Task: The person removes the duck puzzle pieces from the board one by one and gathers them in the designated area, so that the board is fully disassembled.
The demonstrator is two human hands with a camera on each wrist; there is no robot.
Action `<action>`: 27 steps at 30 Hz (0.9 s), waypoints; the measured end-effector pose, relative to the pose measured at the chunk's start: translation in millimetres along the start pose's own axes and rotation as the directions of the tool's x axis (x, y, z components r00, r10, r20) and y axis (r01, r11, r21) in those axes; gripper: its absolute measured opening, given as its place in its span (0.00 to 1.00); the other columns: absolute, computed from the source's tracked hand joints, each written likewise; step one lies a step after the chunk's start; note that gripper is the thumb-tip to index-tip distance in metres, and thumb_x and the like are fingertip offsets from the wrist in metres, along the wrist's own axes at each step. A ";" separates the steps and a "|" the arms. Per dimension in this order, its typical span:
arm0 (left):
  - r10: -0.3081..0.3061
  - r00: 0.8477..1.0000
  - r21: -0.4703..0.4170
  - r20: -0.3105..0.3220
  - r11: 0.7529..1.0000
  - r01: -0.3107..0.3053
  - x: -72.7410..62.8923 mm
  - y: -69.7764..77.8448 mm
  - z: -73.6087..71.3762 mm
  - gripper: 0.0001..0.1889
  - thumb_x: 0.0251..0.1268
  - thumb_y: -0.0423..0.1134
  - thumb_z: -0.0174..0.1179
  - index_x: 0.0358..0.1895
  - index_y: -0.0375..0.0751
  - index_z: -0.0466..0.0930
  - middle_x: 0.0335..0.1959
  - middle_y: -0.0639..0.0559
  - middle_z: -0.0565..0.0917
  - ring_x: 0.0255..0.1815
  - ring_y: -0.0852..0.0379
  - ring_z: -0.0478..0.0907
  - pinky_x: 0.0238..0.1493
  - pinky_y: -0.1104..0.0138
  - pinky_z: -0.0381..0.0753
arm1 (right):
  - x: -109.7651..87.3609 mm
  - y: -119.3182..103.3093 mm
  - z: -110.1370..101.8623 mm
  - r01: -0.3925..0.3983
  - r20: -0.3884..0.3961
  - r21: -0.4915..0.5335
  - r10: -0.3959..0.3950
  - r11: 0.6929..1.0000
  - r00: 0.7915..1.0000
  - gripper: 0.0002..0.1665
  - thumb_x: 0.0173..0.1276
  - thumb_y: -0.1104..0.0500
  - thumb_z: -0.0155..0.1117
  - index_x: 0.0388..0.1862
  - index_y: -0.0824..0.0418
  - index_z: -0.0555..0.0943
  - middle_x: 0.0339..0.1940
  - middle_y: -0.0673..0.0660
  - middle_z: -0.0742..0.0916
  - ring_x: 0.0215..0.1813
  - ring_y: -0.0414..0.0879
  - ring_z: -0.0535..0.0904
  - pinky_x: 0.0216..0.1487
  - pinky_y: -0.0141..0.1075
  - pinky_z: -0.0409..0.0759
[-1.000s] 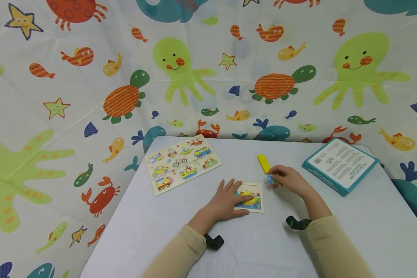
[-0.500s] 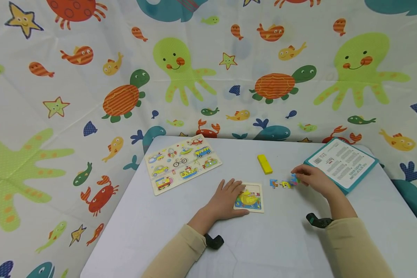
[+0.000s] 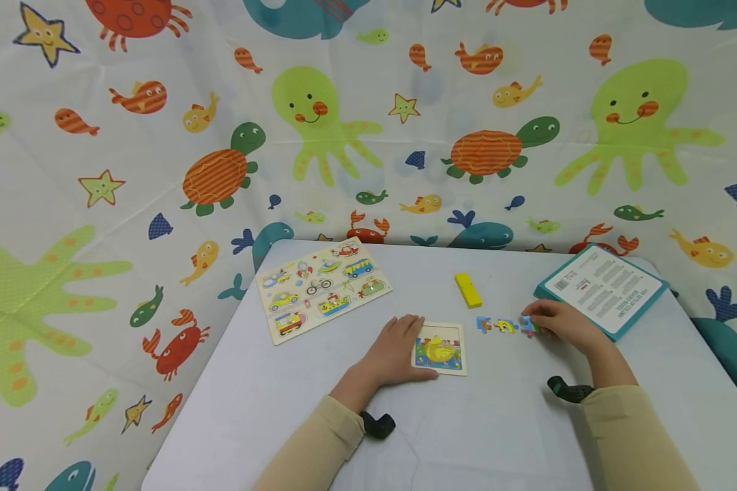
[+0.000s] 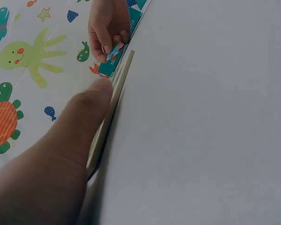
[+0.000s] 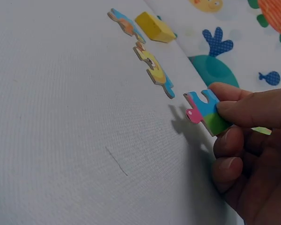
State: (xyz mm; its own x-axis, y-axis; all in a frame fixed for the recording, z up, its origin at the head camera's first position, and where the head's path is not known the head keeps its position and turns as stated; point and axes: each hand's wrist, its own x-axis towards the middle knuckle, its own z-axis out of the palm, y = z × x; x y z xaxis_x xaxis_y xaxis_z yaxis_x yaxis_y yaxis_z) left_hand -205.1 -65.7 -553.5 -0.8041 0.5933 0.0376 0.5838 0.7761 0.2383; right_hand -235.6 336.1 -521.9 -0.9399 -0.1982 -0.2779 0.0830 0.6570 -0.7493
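My right hand (image 3: 566, 326) pinches a jigsaw puzzle piece (image 5: 207, 112), blue, green and pink, between thumb and forefinger; in the right wrist view it is tilted just over the table, above its shadow. To its left lie two more pieces, a yellow one (image 3: 506, 326) with an eye printed on it and a blue-orange one (image 3: 484, 324). My left hand (image 3: 393, 351) rests at the left side of a small square puzzle board (image 3: 439, 349) with a yellow duck picture. Its thumb (image 4: 91, 105) lies along the board's near edge.
A yellow block (image 3: 468, 290) lies behind the loose pieces. Back left is a wooden vehicle puzzle board (image 3: 307, 300). A teal and white box (image 3: 608, 286) stands back right, close behind my right hand. A sea-animal cloth (image 3: 381, 136) hangs behind the table.
My right hand has moved right, away from the duck board, with the puzzle piece, uncovering the two other pieces. The left hand's fingers have drawn back to the board's left edge, uncovering the duck.
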 end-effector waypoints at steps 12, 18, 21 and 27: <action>-0.014 1.000 0.001 0.009 1.000 0.014 0.0 -10.8 2.9 0.61 0.48 0.85 0.46 0.78 0.44 0.55 0.75 0.52 0.60 0.76 0.54 0.58 0.78 0.61 0.59 | 2.5 0.1 2.6 0.006 0.004 -0.045 -0.006 0.999 1.000 0.17 0.77 0.53 0.55 0.56 0.61 0.79 0.42 0.57 0.81 0.38 0.48 0.74 0.35 0.34 0.74; -0.018 1.000 0.011 0.017 1.000 0.018 -0.3 -9.5 2.3 0.60 0.48 0.85 0.45 0.78 0.44 0.55 0.76 0.52 0.59 0.76 0.54 0.57 0.78 0.60 0.58 | 4.3 -1.5 6.3 0.003 -0.006 -0.094 -0.004 0.996 1.000 0.15 0.76 0.55 0.55 0.55 0.60 0.79 0.44 0.58 0.80 0.38 0.48 0.74 0.35 0.35 0.74; -0.018 1.000 0.017 0.011 1.000 0.018 -0.5 -9.2 2.6 0.60 0.48 0.85 0.45 0.78 0.45 0.55 0.76 0.52 0.59 0.76 0.54 0.57 0.78 0.60 0.58 | 3.7 -3.3 7.4 0.002 -0.015 -0.113 -0.004 0.994 1.000 0.14 0.76 0.56 0.55 0.54 0.60 0.80 0.45 0.58 0.80 0.39 0.49 0.74 0.36 0.36 0.75; -0.016 1.000 0.029 0.004 0.999 0.016 -0.6 -8.9 2.8 0.60 0.49 0.85 0.45 0.78 0.45 0.55 0.75 0.52 0.60 0.76 0.54 0.58 0.78 0.60 0.58 | 3.1 -4.8 9.2 -0.013 -0.025 -0.134 0.010 0.991 1.000 0.15 0.76 0.56 0.55 0.55 0.60 0.79 0.47 0.60 0.80 0.40 0.49 0.75 0.38 0.36 0.75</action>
State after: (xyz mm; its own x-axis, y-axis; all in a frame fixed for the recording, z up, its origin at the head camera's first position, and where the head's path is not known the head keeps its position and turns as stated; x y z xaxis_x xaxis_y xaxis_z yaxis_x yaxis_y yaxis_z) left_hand -209.5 -72.4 -558.4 -0.8131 0.5814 0.0301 0.5737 0.7915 0.2106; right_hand -235.9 325.5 -524.7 -0.9470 -0.1736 -0.2702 0.0503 0.7508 -0.6586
